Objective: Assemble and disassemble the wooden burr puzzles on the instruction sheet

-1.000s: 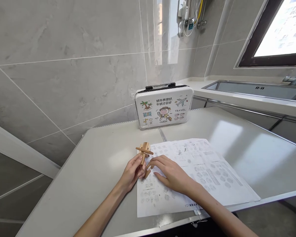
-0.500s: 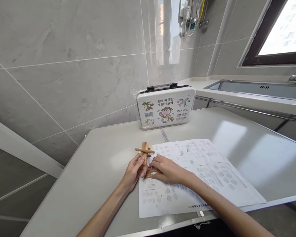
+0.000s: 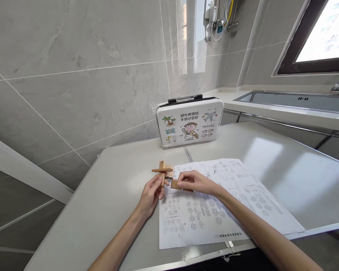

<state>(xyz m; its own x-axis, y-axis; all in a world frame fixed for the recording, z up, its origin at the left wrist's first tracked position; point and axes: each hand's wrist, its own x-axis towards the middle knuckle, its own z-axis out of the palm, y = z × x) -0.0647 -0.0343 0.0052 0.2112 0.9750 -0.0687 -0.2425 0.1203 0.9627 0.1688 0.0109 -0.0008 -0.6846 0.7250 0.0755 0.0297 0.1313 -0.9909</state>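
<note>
My left hand pinches a wooden block assembly, made of several interlocking pieces that cross each other. Its fingers are closed round the lower upright piece, just left of the printed sheet. In my right hand is a flat wooden piece, gripped between thumb and fingers. One end of the piece points toward the assembly, with a small gap seen between them; the other end is partly hidden by the hand. Both hands hover over the left part of the printed sheet, which shows small diagrams.
A white cartoon-printed case with a black handle stands at the back against the tiled wall. The grey folding table carries everything. Past its right side lie a counter and sink.
My right hand has lifted the flat wooden piece from the sheet and turned it beside the assembly. My left hand has shifted slightly left and rotated the assembly.
</note>
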